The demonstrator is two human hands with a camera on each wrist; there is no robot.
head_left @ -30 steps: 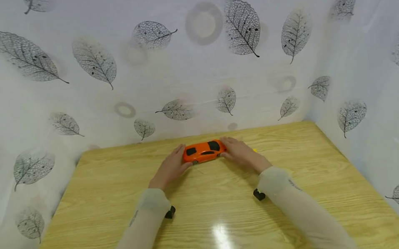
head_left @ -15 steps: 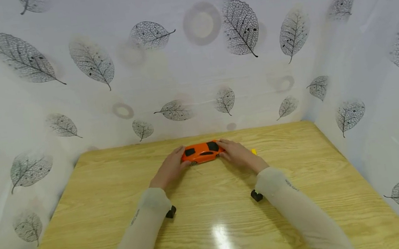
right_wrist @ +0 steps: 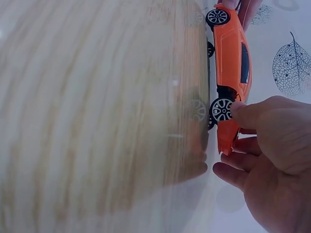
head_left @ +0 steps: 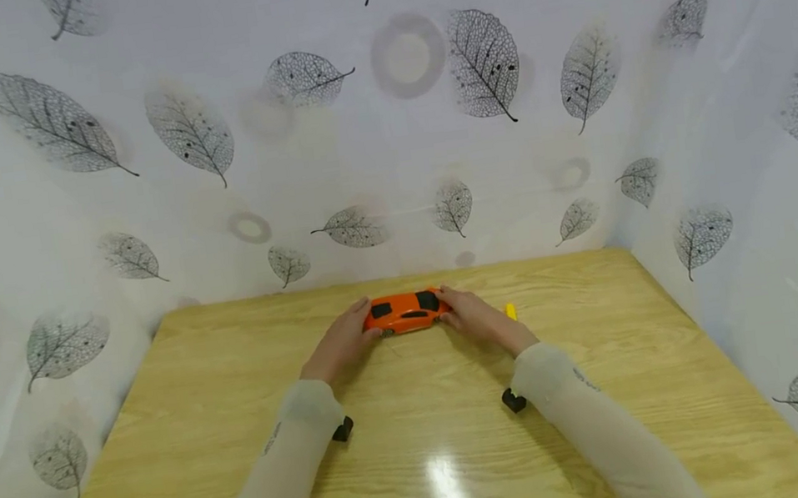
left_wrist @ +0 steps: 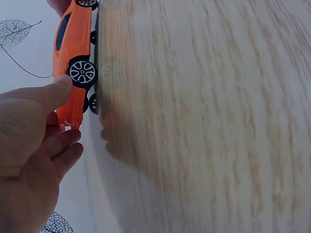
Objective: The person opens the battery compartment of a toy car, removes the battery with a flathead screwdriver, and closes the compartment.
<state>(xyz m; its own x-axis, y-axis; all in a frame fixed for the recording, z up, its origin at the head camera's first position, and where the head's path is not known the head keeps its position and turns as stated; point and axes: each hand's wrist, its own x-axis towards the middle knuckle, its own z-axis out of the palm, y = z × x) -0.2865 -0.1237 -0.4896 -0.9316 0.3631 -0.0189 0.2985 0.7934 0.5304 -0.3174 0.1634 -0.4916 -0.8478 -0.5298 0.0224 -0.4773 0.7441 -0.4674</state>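
An orange toy car point(head_left: 407, 313) with black windows and spoked wheels sits crosswise near the far edge of the wooden table, between both hands. My left hand point(head_left: 341, 342) grips its left end; in the left wrist view the thumb presses by a wheel point(left_wrist: 82, 72) and the other fingers curl under and behind the bumper. At the right end, my right hand point(head_left: 480, 320) holds the car the same way, its thumb beside the other wheel point(right_wrist: 222, 110) in the right wrist view. The wheels are close over the tabletop, with their reflection showing.
A small yellow object point(head_left: 510, 312) lies on the table point(head_left: 421, 414) just behind the right wrist, partly hidden. A white curtain point(head_left: 385, 141) printed with leaves rises along the back and both sides. Black wrist devices point(head_left: 514, 399) hang under the sleeves.
Both hands keep hold of the car, which has shifted very slightly left. The yellow object shows more beside the right hand. The head view has tilted a little.
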